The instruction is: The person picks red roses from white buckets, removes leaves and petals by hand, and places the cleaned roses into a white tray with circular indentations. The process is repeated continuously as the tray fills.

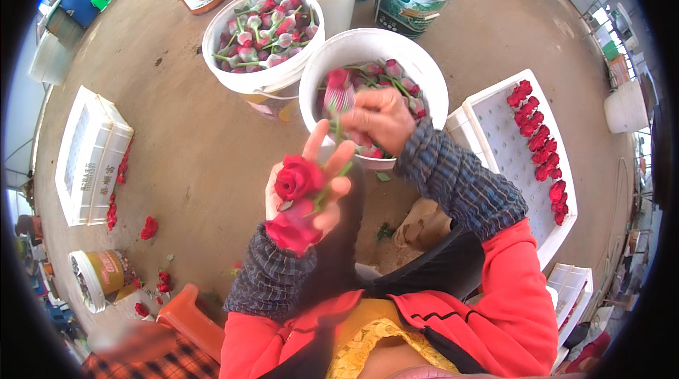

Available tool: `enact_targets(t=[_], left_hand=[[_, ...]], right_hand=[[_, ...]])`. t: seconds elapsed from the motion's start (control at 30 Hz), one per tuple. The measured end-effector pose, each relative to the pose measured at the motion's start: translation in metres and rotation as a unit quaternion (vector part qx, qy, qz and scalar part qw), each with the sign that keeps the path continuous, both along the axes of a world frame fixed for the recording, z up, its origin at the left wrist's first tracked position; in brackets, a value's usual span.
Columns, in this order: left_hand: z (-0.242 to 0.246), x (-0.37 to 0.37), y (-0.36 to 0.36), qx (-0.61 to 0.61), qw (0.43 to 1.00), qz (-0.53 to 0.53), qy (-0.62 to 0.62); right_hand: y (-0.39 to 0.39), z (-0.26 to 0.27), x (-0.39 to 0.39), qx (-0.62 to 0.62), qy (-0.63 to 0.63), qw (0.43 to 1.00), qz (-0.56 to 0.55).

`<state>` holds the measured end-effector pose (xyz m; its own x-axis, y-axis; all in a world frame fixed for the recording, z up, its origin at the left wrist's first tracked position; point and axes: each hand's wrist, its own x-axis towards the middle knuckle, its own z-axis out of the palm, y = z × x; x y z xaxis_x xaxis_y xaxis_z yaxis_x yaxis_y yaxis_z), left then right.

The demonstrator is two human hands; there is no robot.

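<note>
My left hand (331, 204) cradles red roses against its palm, with two fingers raised. One rose (298, 183) faces up; another bloom (294, 228) lies nearer the wrist. Over the near white bucket (427, 61), my right hand (382, 116) pinches the green stem of a rosebud in a white net sleeve (338, 93), slightly blurred. The bud's head points away from me. Below it, that bucket holds more netted rosebuds (403, 84), partly hidden by my right hand. The stem's lower end is close to my left fingertips.
A second white bucket (223, 74) of netted buds stands ahead, with several more behind. At right, a white foam-like crate (498, 130) holds a row of red roses (541, 145). Another crate (98, 183), loose roses (149, 228) and a tipped bucket (87, 283) lie left, near an orange stool (193, 320).
</note>
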<state>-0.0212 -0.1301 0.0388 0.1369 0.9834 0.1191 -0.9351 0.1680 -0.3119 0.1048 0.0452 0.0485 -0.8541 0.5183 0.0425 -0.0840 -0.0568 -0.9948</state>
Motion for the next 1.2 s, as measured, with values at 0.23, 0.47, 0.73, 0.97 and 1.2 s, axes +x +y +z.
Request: enact_targets(t=[0.23,0.47,0.73,0.97,1.2], left_hand=[[0.005,-0.001,-0.059,-0.035,0.999,-0.006,0.016],[-0.012,-0.006,-0.072,0.015,0.999,-0.033,0.025],[-0.011,-0.006,-0.073,0.024,0.998,-0.01,-0.05],[-0.002,-0.007,-0.049,0.022,0.996,0.084,0.023],[-0.006,-0.002,-0.026,-0.053,0.996,0.068,0.004]], right_hand=[[-0.076,-0.007,0.003,0.234,0.13,0.964,0.005],[-0.088,-0.014,0.003,0.48,0.159,0.863,0.001],[-0.055,-0.032,0.024,0.433,0.079,0.898,-0.017],[0.084,-0.08,-0.006,-0.049,-0.275,0.933,-0.227],[0.115,-0.158,-0.087,0.438,-0.507,0.74,-0.068]])
